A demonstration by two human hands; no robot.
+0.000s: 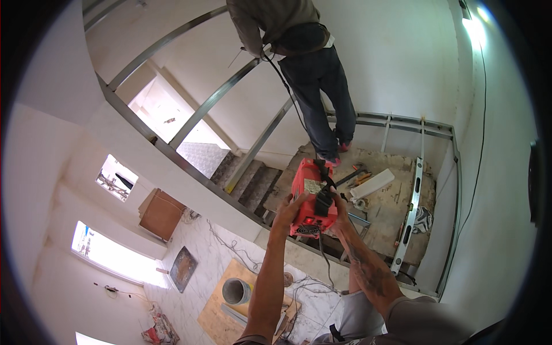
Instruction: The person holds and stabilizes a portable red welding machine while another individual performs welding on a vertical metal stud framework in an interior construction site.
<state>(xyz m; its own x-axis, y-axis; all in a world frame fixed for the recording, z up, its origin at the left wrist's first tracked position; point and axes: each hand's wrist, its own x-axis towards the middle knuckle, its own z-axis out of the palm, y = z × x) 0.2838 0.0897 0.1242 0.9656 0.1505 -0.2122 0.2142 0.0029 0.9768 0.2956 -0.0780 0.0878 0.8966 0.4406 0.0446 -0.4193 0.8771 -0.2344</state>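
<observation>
Both my hands grip a red boxy machine (312,187), probably a welder, with a black strap, a lit red switch and a fan grille facing me. My left hand (288,210) is closed on its left side; my right hand (339,207) holds the right side, partly hidden by the machine. Cables hang from it. Just beyond, on a rough board platform (299,175), lie hand tools (359,177), a long white block (372,184) and a long spirit level (413,214).
A co-worker (316,86) stands on the platform, holding a cable. A metal frame (213,98) spans above a stairwell (253,187). Below at left are a grey bucket (236,282) on plywood (215,310), loose cables and a leaning brown panel (164,213). A wall (489,230) bounds the right.
</observation>
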